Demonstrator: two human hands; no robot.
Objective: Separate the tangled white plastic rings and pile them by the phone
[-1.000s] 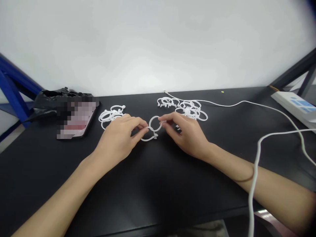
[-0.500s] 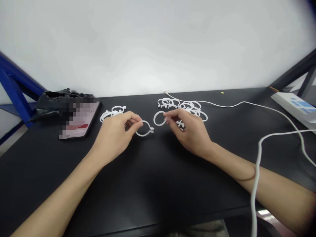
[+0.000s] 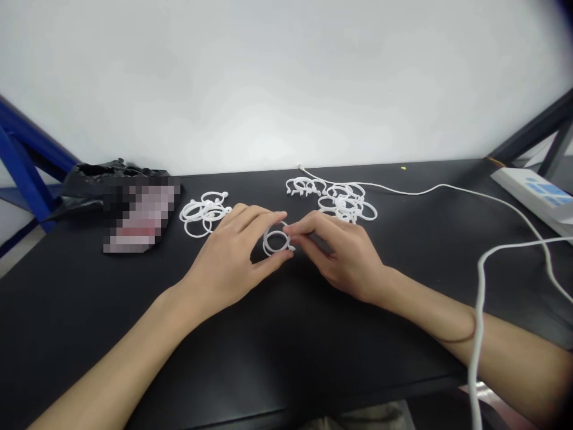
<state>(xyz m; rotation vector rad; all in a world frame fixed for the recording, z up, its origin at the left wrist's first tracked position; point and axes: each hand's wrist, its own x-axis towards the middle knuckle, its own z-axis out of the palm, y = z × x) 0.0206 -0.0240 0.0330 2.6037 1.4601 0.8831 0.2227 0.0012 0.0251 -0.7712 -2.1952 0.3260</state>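
Observation:
Between my hands, just above the dark table, two white plastic shower curtain rings [image 3: 264,243] overlap. My left hand [image 3: 228,257] curves around them, its index finger at the upper rim and its thumb at the lower edge by a small clasp end. A pinch of thumb and forefinger on my right hand [image 3: 347,254] grips their right side. Which ring each fingertip presses cannot be made out fully. Beyond my left hand lies a small pile of the same rings [image 3: 197,236]. A larger heap of rings [image 3: 347,203] sits behind my right hand.
A blurred phone [image 3: 141,215] and a crumpled black plastic bag [image 3: 85,179] lie at the left. One white cable [image 3: 416,193] runs across the back, and another [image 3: 478,310] hangs over my right forearm. A white box [image 3: 532,194] stands at the right edge.
My hands have come together, and the two separate rings now overlap. My left hand has moved right and its fingers have spread wider around them, uncovering more of the left pile.

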